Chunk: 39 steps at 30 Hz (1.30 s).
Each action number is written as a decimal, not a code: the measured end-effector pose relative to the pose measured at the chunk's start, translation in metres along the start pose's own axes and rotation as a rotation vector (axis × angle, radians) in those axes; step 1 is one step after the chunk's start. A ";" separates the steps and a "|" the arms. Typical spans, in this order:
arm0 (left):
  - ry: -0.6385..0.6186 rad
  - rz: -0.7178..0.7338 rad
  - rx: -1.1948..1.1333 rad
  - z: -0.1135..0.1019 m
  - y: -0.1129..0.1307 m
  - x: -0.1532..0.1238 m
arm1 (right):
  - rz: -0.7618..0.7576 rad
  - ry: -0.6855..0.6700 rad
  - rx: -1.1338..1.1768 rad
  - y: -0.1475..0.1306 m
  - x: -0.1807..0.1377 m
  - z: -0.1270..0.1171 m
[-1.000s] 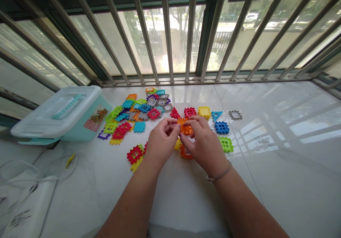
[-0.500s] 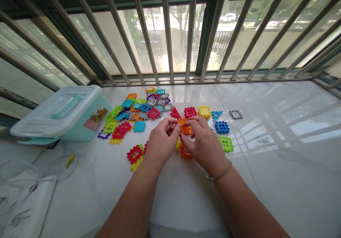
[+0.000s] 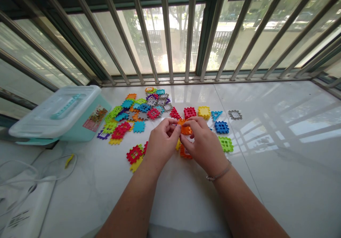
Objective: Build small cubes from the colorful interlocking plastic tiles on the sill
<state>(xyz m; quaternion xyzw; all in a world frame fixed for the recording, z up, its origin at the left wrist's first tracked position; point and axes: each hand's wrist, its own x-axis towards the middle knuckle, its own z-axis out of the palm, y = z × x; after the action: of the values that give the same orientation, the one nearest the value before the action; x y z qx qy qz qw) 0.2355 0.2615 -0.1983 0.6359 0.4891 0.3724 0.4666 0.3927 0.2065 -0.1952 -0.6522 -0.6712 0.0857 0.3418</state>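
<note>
Both hands meet over the middle of the white surface on an orange interlocking building tile [image 3: 185, 128] with notched edges. My left hand [image 3: 165, 138] pinches at its left side; a sliver of another piece may sit between those fingers, too hidden to name. My right hand [image 3: 204, 138], with a bracelet at the wrist, grips the orange tile from the right. Under the hands, partly covered, lie an orange window tile [image 3: 185, 152] and a bit of a yellow tile [image 3: 178, 145]. A red window tile [image 3: 190, 112] lies just beyond them.
A heap of mixed tiles [image 3: 138, 111] lies left of centre. A lidded teal box [image 3: 85, 128] stands at the left, with a white power strip [image 3: 34, 206] and cable nearer. Blue [image 3: 222, 127] and green [image 3: 226, 144] window tiles lie right. Metal bars [image 3: 165, 35] line the back.
Both hands keep nearly the same pose on the orange tile. Only a very slight shift of the view shows; the tiles on the surface stay put.
</note>
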 end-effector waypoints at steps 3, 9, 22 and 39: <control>-0.001 -0.002 0.002 0.000 0.000 0.000 | 0.006 -0.005 -0.001 0.000 0.000 -0.001; -0.002 -0.009 -0.005 0.000 0.000 0.000 | 0.001 -0.005 -0.002 0.000 0.000 0.000; -0.003 0.004 0.039 0.001 0.000 0.000 | -0.004 -0.019 0.006 0.001 0.001 0.001; -0.002 0.051 0.214 0.000 0.006 -0.004 | -0.005 -0.040 0.017 0.003 0.001 0.004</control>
<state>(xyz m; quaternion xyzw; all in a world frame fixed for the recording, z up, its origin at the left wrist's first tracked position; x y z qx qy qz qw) 0.2358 0.2574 -0.1925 0.6948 0.5093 0.3290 0.3868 0.3936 0.2087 -0.1996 -0.6459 -0.6787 0.1036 0.3339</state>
